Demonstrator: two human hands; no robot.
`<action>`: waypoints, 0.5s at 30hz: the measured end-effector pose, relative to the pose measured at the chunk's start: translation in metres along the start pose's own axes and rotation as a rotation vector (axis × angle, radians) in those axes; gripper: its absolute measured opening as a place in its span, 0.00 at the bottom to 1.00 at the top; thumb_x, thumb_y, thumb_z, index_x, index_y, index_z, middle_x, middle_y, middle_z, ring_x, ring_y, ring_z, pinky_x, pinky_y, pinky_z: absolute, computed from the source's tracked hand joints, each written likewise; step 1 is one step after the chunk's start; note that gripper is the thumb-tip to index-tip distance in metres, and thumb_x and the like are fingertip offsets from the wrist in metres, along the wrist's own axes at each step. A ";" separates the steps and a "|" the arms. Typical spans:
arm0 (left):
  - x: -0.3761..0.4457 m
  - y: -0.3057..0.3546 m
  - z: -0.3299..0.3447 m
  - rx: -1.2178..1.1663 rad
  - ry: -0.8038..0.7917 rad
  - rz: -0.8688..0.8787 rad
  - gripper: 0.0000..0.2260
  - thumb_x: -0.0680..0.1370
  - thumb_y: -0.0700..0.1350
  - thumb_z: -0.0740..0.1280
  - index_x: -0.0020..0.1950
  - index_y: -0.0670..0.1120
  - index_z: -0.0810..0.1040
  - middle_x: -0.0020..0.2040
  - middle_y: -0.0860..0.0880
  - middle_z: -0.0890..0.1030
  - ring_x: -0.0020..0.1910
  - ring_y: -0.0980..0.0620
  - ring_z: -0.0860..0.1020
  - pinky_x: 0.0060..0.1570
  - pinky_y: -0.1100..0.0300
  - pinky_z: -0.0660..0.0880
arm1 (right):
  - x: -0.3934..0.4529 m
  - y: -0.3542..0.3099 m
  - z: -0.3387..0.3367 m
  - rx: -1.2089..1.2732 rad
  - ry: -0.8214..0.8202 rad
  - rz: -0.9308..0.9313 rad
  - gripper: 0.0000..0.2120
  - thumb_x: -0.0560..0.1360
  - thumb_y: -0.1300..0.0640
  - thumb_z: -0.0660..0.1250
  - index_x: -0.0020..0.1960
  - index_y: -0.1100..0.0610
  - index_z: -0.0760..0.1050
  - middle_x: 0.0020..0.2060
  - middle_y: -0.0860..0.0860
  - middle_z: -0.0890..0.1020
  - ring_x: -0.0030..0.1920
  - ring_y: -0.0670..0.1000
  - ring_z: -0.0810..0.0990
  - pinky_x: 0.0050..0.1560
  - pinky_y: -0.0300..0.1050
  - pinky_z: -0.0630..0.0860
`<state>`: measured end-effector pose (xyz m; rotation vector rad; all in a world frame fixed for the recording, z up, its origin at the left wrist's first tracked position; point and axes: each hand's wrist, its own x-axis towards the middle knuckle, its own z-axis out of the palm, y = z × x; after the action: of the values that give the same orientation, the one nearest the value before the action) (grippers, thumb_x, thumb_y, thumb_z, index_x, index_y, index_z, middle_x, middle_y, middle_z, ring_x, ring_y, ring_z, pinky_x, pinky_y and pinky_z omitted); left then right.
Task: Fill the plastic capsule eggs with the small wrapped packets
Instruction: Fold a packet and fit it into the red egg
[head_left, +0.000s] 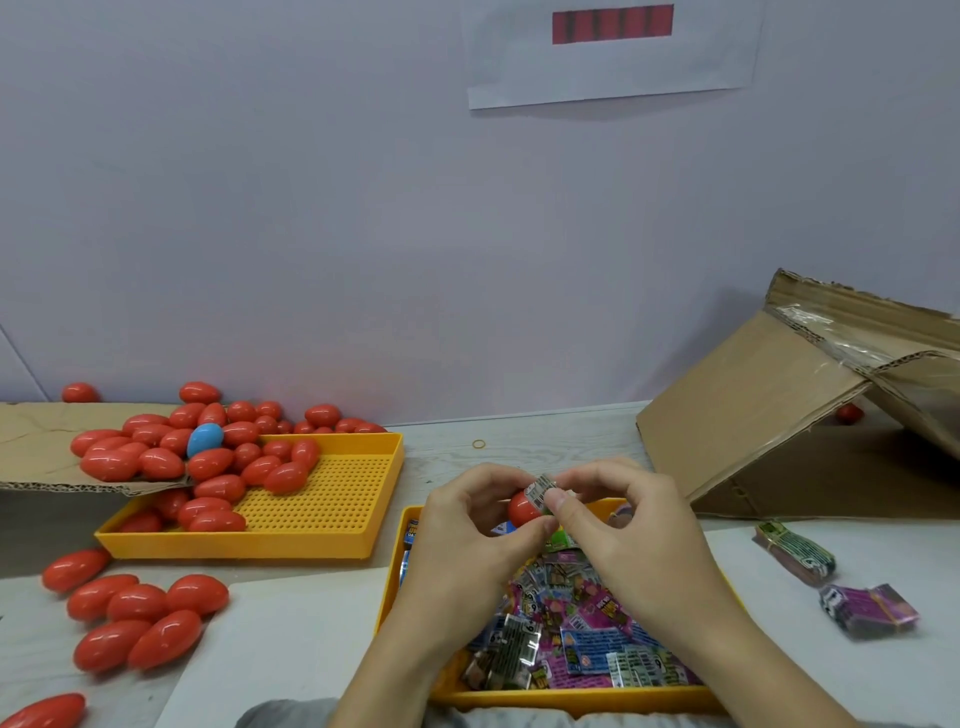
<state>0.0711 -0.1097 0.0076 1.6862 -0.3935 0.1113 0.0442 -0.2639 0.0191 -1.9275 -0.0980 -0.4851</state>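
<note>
Your left hand (470, 525) grips a red egg (522, 508), mostly hidden behind your fingers, above the near packet tray (571, 704), while your right hand (623, 525) pinches a silvery packet (540, 491) against it, its print unreadable.

Both hands met above the near yellow tray (571, 702) of wrapped packets (576, 623): the left hand (470, 525) cupped a red egg (522, 509), and the right hand (618, 514) pinched a small packet (540, 491) against its top. Off to the left, a second yellow tray (332, 512) held a heap of red eggs (218, 467) with one blue egg (204, 439), and more eggs lay loose on the bench (545, 441).
</note>
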 end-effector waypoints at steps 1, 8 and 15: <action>0.000 -0.001 -0.001 -0.019 0.028 -0.011 0.11 0.71 0.40 0.78 0.50 0.49 0.83 0.47 0.51 0.86 0.49 0.52 0.84 0.50 0.56 0.82 | -0.001 0.001 0.000 -0.015 0.005 -0.012 0.04 0.74 0.53 0.73 0.46 0.44 0.82 0.44 0.42 0.81 0.46 0.40 0.78 0.43 0.32 0.73; 0.002 -0.003 -0.003 -0.108 0.121 -0.054 0.13 0.69 0.40 0.79 0.49 0.53 0.83 0.47 0.57 0.86 0.48 0.56 0.85 0.44 0.65 0.80 | -0.005 0.002 0.004 -0.314 -0.081 -0.155 0.16 0.74 0.51 0.72 0.57 0.38 0.72 0.52 0.34 0.72 0.57 0.36 0.71 0.51 0.35 0.74; 0.002 -0.004 -0.002 -0.117 0.100 -0.043 0.12 0.70 0.39 0.79 0.48 0.52 0.84 0.47 0.58 0.86 0.47 0.57 0.85 0.43 0.67 0.80 | -0.005 0.002 0.006 -0.513 -0.082 -0.243 0.19 0.70 0.38 0.67 0.57 0.36 0.63 0.52 0.34 0.67 0.57 0.39 0.68 0.51 0.41 0.76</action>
<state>0.0741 -0.1075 0.0047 1.5658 -0.2836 0.1383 0.0417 -0.2585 0.0131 -2.4544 -0.2856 -0.6375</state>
